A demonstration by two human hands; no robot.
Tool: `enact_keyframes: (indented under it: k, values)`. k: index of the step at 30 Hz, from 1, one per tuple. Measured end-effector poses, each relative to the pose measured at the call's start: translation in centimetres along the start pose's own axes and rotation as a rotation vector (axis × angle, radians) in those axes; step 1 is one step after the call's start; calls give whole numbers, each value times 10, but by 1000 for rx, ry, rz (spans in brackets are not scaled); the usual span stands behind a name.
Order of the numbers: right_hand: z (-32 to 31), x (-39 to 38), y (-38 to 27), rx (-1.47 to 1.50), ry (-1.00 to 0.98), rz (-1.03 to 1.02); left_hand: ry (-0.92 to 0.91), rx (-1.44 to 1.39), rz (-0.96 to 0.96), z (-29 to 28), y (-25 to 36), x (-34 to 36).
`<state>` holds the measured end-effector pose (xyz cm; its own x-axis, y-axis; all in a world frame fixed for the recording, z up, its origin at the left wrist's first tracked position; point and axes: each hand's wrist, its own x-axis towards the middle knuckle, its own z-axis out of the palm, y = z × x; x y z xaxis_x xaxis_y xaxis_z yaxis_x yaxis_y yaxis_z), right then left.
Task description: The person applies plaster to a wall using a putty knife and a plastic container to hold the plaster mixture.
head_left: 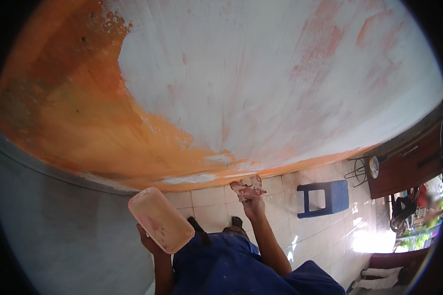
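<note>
My left hand (150,241) is closed round the edge of a shallow rectangular tray (155,206), pale peach, with pink smears and dark specks inside. The tray is tilted, its inside facing up towards me. My right hand (254,209) grips a crumpled-looking, rag-like piece (248,188), blotched white and dark pink; its exact kind I cannot make out. This piece is near the foot of the wall (197,73), and whether it touches cannot be seen. White coating with reddish streaks covers much of the wall; orange paint shows at the left and along the bottom.
On the tiled floor (214,214) to the right stands a blue plastic stool (335,197). Beyond it are a round-topped metal stand (362,171) and a brown wooden door (403,164). A grey wall (83,231) closes in the left. A person (423,199) is outside, far right.
</note>
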<state>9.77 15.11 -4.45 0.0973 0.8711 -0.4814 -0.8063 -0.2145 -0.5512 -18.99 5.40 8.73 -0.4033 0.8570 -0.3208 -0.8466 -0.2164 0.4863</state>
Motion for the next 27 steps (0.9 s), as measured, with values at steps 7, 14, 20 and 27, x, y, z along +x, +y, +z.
enact_keyframes:
  k: [7, 14, 20, 27]
  values:
    - [-44, 143, 57, -632, -141, -281, -51, 79, 24, 4, 1, 2]
    - [8, 145, 59, -462, -192, -341, -159, 25, 145, -24, 1, -7]
    - [122, 54, -3, -60, -25, 20, 266, -110, 140, -17, 9, -12]
    - [94, -19, -36, 67, -185, 74, -7, 34, 114, -14, 10, 1]
